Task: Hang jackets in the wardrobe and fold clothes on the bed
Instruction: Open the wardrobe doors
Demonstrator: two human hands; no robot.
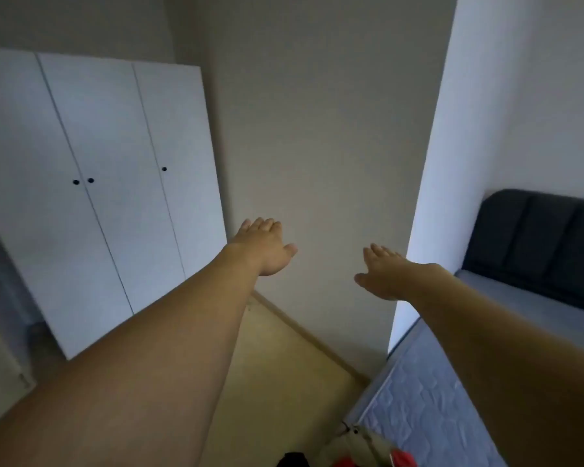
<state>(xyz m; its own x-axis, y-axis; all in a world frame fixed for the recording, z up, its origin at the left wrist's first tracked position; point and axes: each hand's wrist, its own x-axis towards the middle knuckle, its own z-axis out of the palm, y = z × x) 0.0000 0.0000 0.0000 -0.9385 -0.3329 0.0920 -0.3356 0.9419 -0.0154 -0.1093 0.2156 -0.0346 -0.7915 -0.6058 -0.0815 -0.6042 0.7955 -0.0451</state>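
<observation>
Two bare arms reach forward, palms down, holding nothing. Left hand point(262, 246): fingers straight and close together, thumb out to the side, in mid-air before the grey wall point(317, 146). Right hand point(381, 273): fingers likewise extended, thumb spread, level with the wall's corner edge; fingertips soft with blur. Wardrobe point(98, 183) stands left, white, three doors all closed, small dark knobs point(83, 181) showing; its left side and bottom corner run out of view, so nothing of the inside can be seen. Bed point(429, 409) at lower right, quilted blue-grey mattress, partly covered by the right forearm and cut by the frame edge; dark padded headboard point(540, 244) behind it, also cropped at the right. Clothes point(361, 449) lie in a heap at the bottom edge, near the bed's corner: pale fabric, a red patch, something black. Mostly cut off; cannot tell which pieces are jackets, nor whether they rest on the bed or the floor point(284, 365).
</observation>
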